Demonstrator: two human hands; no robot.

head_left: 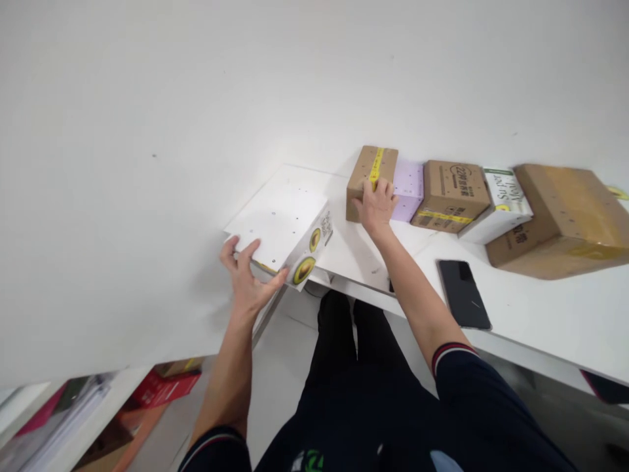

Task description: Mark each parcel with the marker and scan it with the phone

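Dark shirt (393, 426) is cut off below. Left grip (248, 278) clasps a white box (280, 213); right grip (378, 206) touches a carton (365, 172), hold unclear.

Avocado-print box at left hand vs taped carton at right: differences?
Avocado-print box is white; taped carton is brown. Avocado-print box looks larger than taped carton. Avocado-print box stands apart; taped carton sits beside a lilac box. Both touched: left hand, right hand respectively.

1. I see a plain white wall (147, 98) toward twelve o'clock, softly lit, lightly specked.
2. A white table (540, 308) runs from centre toward four.
3. Pale floor (285, 347) near six; white shelf (93, 419) at eight.
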